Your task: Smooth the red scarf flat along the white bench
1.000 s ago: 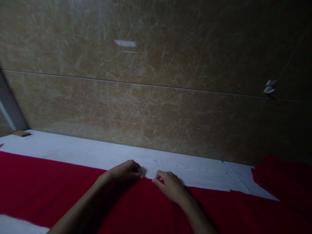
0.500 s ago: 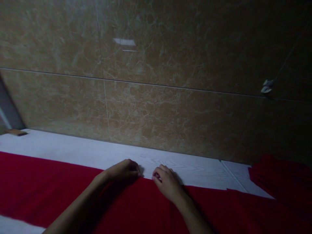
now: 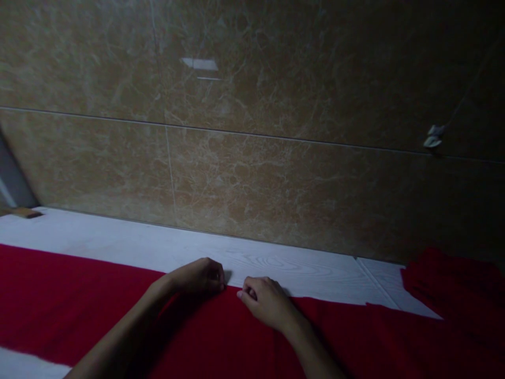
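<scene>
Touching the far edge of the red cloth, the left hand and right hand sit near each other with fingers curled in; in this dim light I can't tell whether either is clamped on the fabric. The cloth lies spread along the white bench, under both forearms. Farther out, bunched red fabric rests at right and a small brown block at far left. Behind stands a marbled brown wall.
</scene>
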{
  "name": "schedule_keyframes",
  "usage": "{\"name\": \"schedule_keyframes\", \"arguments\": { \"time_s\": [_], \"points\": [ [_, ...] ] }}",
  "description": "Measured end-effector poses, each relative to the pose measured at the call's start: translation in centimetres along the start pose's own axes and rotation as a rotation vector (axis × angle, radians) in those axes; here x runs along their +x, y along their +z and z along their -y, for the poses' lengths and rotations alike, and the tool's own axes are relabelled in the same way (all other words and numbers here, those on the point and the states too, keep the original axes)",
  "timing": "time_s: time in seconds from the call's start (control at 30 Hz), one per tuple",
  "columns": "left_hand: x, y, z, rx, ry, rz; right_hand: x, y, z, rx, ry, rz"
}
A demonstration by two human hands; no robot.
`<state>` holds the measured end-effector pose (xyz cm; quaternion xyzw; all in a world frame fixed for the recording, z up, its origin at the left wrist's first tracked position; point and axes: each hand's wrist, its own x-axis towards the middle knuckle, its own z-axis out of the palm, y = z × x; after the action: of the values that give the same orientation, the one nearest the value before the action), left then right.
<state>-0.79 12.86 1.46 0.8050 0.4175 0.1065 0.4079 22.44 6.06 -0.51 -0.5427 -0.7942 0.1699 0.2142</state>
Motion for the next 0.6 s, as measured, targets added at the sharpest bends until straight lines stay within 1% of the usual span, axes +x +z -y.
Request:
{"name": "schedule_keyframes", "arguments": {
  "time_s": [0.17, 0.23, 0.3, 0.47, 0.6],
  "points": [
    [-0.1, -0.2, 0.3, 0.065, -0.016, -0.009, 0.6, -0.9, -0.5, -0.043, 0.046, -0.108],
    [0.0, -0.2, 0.5, 0.08, -0.022, -0.019, 0.6, -1.2, -0.6, -0.054, 0.046, -0.127],
    [0.1, -0.2, 0.7, 0.085, -0.022, -0.022, 0.4, -1.1, -0.6, -0.06, 0.03, -0.109],
    [0.2, 0.0, 0.8, 0.097, -0.012, -0.04, 0.0, -0.3, -0.1, -0.081, 0.012, 0.008],
    [0.2, 0.0, 0.9, 0.095, -0.01, -0.039, 0.0, -0.4, 0.2, -0.073, 0.01, -0.003]
  ]
}}
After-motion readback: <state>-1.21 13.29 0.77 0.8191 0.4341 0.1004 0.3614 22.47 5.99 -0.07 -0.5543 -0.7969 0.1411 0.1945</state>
